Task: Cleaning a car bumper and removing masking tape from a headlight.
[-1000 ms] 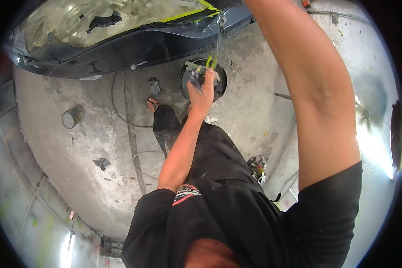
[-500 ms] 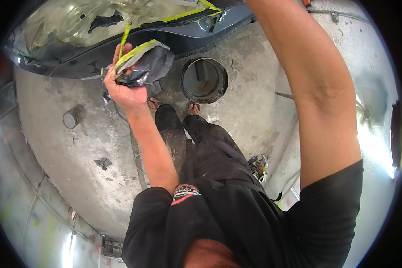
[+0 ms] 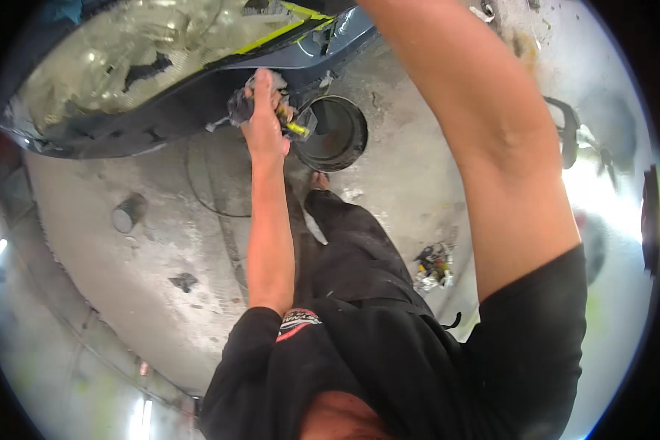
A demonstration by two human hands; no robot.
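Clutching a crumpled dark plastic wad [image 3: 240, 109] with yellow tape [image 3: 298, 129] on it, your left hand [image 3: 264, 123] has its fingers curled in. In view, the wad overlaps the lower edge of the car [image 3: 172, 110] and the rim of the bucket [image 3: 358, 139]. Your left forearm [image 3: 271, 227] points nearly straight up; your right arm [image 3: 502, 147] slants up leftward, its right hand past the top edge, grip impossible to tell.

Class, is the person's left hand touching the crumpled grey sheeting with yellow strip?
Touching: the head view shows the left hand gripping the crumpled grey sheeting.
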